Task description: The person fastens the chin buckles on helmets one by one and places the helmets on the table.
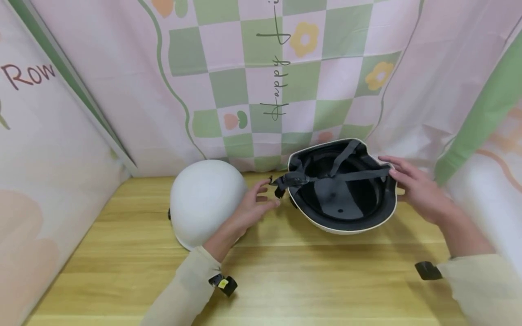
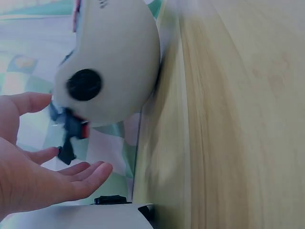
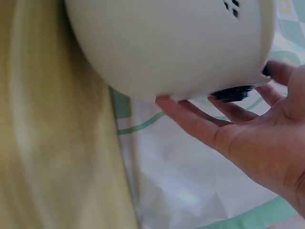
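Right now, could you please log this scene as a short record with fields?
surface: wooden table
left helmet: white, dome up
right helmet: open side facing up, black padding and straps showing
left hand: open, fingers by the strap buckle, not gripping it
right hand: open, fingertips at the right helmet's rim
backdrop: pink and green checked cloth

A second white helmet (image 1: 202, 201) sits dome-up on the wooden desk (image 1: 285, 276), at about nine o'clock from centre. A pink-and-green checked cloth (image 1: 261, 77) with flowers hangs behind at twelve o'clock and drapes both sides.
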{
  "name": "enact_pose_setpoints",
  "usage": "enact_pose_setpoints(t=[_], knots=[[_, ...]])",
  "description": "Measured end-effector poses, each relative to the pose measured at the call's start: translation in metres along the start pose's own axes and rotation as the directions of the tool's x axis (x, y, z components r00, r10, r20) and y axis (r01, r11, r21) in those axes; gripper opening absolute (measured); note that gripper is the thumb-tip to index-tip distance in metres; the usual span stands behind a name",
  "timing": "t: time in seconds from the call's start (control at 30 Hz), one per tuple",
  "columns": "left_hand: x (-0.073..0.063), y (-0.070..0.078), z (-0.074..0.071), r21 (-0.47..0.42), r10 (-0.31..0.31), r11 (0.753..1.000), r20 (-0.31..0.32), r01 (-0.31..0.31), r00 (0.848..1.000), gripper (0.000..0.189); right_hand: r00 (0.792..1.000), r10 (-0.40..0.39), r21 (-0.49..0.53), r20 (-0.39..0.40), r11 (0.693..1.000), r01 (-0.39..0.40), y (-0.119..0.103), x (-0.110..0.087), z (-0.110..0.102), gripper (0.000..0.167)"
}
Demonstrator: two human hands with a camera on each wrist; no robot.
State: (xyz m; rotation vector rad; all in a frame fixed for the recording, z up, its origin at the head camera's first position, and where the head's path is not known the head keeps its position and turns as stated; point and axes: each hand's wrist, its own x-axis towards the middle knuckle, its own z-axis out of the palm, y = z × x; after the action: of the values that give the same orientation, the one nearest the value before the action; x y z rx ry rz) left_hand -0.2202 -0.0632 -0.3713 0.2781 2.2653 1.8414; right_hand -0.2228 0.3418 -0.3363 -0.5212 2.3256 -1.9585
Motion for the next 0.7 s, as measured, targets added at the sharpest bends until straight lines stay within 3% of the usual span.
enact_pose_setpoints(t=[0.3,0.5,0.63,0.7], knots=[[0.004,0.002,0.003,-0.057,0.057,0.997,-0.053,-0.06,0.997,0.084,1.0,-0.031,-0.004,0.003,1.0,0.031,0.012,-0.002,0.01,0.041],[0.004,0.006,0.005,-0.112,0.063,0.991,-0.1,-0.074,0.993,0.087,0.996,-0.077,0.057,0.04,0.996,0.074,0.011,-0.003,0.014,0.043],[0.004,0.006,0.005,-0.157,0.097,0.98,-0.135,-0.118,0.986,0.079,0.994,-0.084,0.068,0.076,0.995,0.078,0.011,-0.004,0.016,0.045],[0.004,0.006,0.005,-0.195,0.118,0.97,-0.144,-0.145,0.983,0.075,0.993,-0.086,0.019,0.082,0.996,0.085,0.01,-0.005,0.017,0.046]])
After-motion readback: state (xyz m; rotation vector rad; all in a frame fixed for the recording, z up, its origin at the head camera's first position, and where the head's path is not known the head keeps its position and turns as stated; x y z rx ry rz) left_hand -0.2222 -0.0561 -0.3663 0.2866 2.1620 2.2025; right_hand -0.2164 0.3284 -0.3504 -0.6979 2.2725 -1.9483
